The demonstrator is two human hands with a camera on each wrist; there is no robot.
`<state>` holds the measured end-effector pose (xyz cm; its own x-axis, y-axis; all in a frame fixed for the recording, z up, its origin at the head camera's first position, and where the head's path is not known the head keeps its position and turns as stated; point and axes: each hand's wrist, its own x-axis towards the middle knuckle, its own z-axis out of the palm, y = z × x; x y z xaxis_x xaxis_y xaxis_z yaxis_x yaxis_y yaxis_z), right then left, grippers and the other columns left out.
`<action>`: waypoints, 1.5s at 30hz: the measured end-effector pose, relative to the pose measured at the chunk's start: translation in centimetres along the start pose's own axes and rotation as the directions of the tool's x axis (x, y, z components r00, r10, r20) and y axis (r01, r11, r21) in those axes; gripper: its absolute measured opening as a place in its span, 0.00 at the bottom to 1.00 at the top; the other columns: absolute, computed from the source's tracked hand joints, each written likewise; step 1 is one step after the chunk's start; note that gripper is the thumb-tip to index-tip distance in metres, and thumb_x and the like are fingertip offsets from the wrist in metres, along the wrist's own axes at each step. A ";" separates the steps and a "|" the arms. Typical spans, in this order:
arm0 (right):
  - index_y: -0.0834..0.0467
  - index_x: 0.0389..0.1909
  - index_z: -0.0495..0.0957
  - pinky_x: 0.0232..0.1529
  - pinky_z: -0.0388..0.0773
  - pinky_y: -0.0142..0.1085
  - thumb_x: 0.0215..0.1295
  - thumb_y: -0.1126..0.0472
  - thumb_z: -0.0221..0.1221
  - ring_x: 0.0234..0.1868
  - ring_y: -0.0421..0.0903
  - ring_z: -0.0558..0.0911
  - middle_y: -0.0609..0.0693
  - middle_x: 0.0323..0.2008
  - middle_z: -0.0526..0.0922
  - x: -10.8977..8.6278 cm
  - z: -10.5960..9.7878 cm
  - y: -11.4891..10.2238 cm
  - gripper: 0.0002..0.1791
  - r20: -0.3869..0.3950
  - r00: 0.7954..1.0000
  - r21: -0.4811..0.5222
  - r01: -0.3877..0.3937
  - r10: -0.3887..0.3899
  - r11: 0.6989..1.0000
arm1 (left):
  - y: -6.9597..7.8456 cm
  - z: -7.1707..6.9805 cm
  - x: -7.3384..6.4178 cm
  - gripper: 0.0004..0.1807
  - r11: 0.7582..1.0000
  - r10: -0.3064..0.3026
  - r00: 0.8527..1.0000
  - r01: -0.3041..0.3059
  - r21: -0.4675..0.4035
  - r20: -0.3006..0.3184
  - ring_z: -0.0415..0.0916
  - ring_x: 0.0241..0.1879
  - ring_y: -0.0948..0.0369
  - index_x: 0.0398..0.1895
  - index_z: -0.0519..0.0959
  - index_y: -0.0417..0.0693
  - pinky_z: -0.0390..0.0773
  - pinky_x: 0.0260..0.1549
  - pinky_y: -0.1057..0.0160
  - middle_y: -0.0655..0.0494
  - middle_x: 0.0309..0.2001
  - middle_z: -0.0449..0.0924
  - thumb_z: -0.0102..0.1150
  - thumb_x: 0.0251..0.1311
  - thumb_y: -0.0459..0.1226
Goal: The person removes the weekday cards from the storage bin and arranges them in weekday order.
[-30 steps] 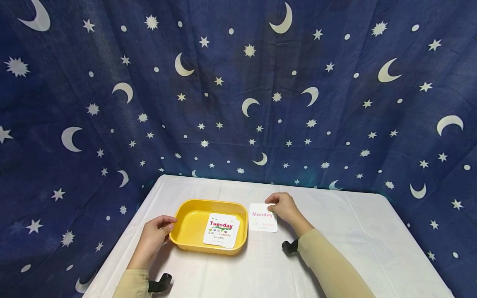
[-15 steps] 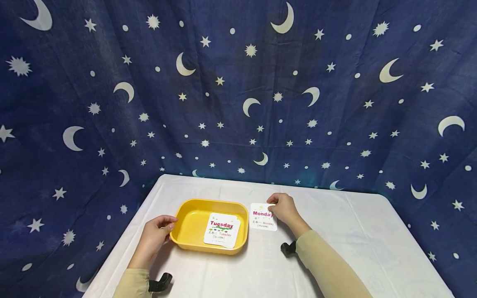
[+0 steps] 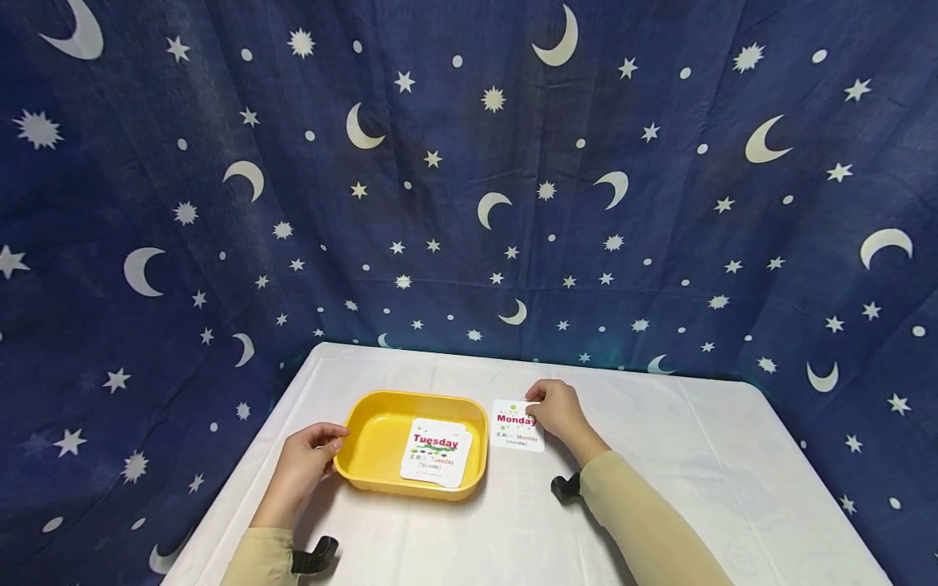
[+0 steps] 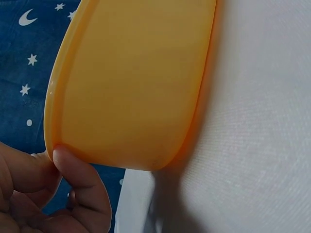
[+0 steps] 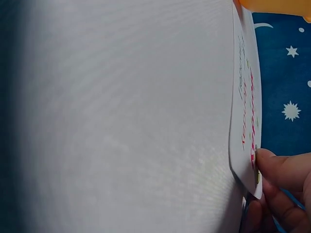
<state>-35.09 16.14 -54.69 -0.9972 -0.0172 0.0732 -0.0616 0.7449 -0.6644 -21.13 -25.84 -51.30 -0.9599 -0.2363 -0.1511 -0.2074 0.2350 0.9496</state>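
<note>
My left hand (image 3: pixel 302 465) pinches the left rim of a yellow plastic tray (image 3: pixel 370 399), thumb inside and fingers outside, as the left wrist view also shows. A white card printed "Tuesday" (image 3: pixel 436 460) lies face up in the tray's right half, on top of at least one other card whose edge peeks out. Just right of the tray, my right hand (image 3: pixel 563 413) pinches the upper right corner of a "Monday" card (image 3: pixel 516 439). In the right wrist view the thumb presses the printed face of this Monday card (image 5: pixel 245 97), seen nearly edge-on, with fingers behind it.
A white cloth covers the table (image 3: pixel 733 472). Behind and to the sides hangs a dark blue curtain (image 3: pixel 454 122) with moons and stars. Black wrist mounts (image 3: pixel 315 557) stick out from both sleeves.
One second ago the Monday card was blurred and slightly lower; now it is sharp and legible. Its lower edge has shifted up a little. My left hand and the tray hold their place.
</note>
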 end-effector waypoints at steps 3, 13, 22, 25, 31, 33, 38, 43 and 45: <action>0.55 0.34 0.88 0.45 0.78 0.43 0.57 0.69 0.77 0.37 0.46 0.79 0.49 0.32 0.86 0.0 -0.1 0.0 0.09 -0.007 1.000 -0.016 0.005 -0.005 1.000 | 0.0 0.1 0.0 0.12 1.000 0.004 1.000 -0.004 -0.004 0.003 0.73 0.30 0.60 0.56 0.81 0.28 0.79 0.27 0.65 0.47 0.41 0.80 0.56 0.76 0.26; 0.57 0.38 0.88 0.47 0.80 0.44 0.59 0.69 0.75 0.38 0.46 0.80 0.49 0.33 0.87 -0.1 -0.3 0.0 0.09 -0.025 1.000 -0.010 0.011 -0.011 1.000 | 0.1 0.2 0.1 0.12 1.000 -0.006 1.000 0.006 -0.013 0.004 0.74 0.31 0.60 0.56 0.82 0.29 0.79 0.27 0.67 0.44 0.43 0.81 0.56 0.76 0.26; 0.61 0.47 0.88 0.49 0.83 0.46 0.60 0.71 0.73 0.40 0.47 0.82 0.52 0.38 0.88 -0.4 -1.1 -0.2 0.14 -0.024 1.000 0.032 0.006 -0.006 0.999 | 0.0 0.2 0.1 0.12 1.000 -0.003 1.000 0.003 -0.005 0.003 0.73 0.30 0.60 0.56 0.81 0.29 0.79 0.27 0.66 0.46 0.42 0.81 0.56 0.76 0.27; 0.61 0.51 0.87 0.52 0.84 0.47 0.59 0.71 0.73 0.43 0.48 0.84 0.52 0.42 0.90 -0.4 -1.2 -0.3 0.18 -0.015 1.000 0.037 0.003 -0.003 0.999 | 0.0 0.1 0.1 0.12 1.000 -0.003 1.000 0.003 -0.003 0.003 0.73 0.30 0.60 0.56 0.82 0.29 0.79 0.27 0.65 0.46 0.42 0.81 0.56 0.76 0.27; 0.60 0.58 0.85 0.56 0.83 0.49 0.59 0.70 0.74 0.47 0.49 0.84 0.53 0.47 0.90 -0.5 -1.4 -0.6 0.24 -0.013 1.000 0.036 0.010 -0.009 0.999 | -0.1 0.1 0.1 0.12 1.000 -0.006 1.000 0.006 -0.002 -0.003 0.73 0.31 0.60 0.56 0.82 0.29 0.79 0.28 0.66 0.48 0.41 0.81 0.56 0.76 0.26; 0.61 0.59 0.84 0.56 0.83 0.50 0.59 0.69 0.74 0.48 0.50 0.85 0.54 0.48 0.90 -0.6 -1.5 -0.8 0.25 -0.015 1.000 0.032 0.022 -0.021 0.999 | -0.1 0.1 0.1 0.12 1.000 -0.009 1.000 0.009 -0.001 -0.006 0.74 0.31 0.60 0.56 0.82 0.29 0.79 0.28 0.66 0.48 0.41 0.81 0.56 0.76 0.26; 0.60 0.62 0.83 0.58 0.84 0.52 0.58 0.68 0.75 0.50 0.51 0.86 0.56 0.51 0.90 -1.0 -1.7 -1.5 0.28 -0.013 0.999 0.037 0.037 -0.037 0.999 | -0.1 0.0 0.0 0.12 1.000 -0.011 1.000 0.011 0.005 -0.004 0.73 0.32 0.59 0.56 0.81 0.29 0.79 0.28 0.65 0.47 0.42 0.80 0.56 0.76 0.27; 0.59 0.65 0.81 0.61 0.83 0.54 0.58 0.67 0.76 0.56 0.55 0.87 0.57 0.56 0.89 -1.5 -1.9 -2.5 0.31 -0.013 0.999 0.044 0.048 -0.047 0.998 | 0.0 0.0 -0.1 0.12 1.000 -0.011 1.000 0.011 0.007 -0.003 0.73 0.32 0.59 0.57 0.81 0.29 0.79 0.28 0.65 0.45 0.43 0.80 0.56 0.76 0.27; 0.58 0.66 0.81 0.62 0.83 0.54 0.58 0.66 0.76 0.58 0.57 0.87 0.57 0.58 0.88 -1.8 -2.0 -3.0 0.33 -0.010 0.999 0.043 0.049 -0.049 0.998 | 0.1 0.0 -0.1 0.12 1.000 -0.010 1.000 0.010 0.007 -0.004 0.73 0.32 0.59 0.57 0.81 0.29 0.79 0.28 0.65 0.44 0.43 0.80 0.56 0.76 0.27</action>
<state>-33.05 15.31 -51.37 -0.9925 -0.0466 0.1128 -0.1121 0.7138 -0.6914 -21.06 -25.79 -51.22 -0.9569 -0.2428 -0.1594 -0.2182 0.2387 0.9462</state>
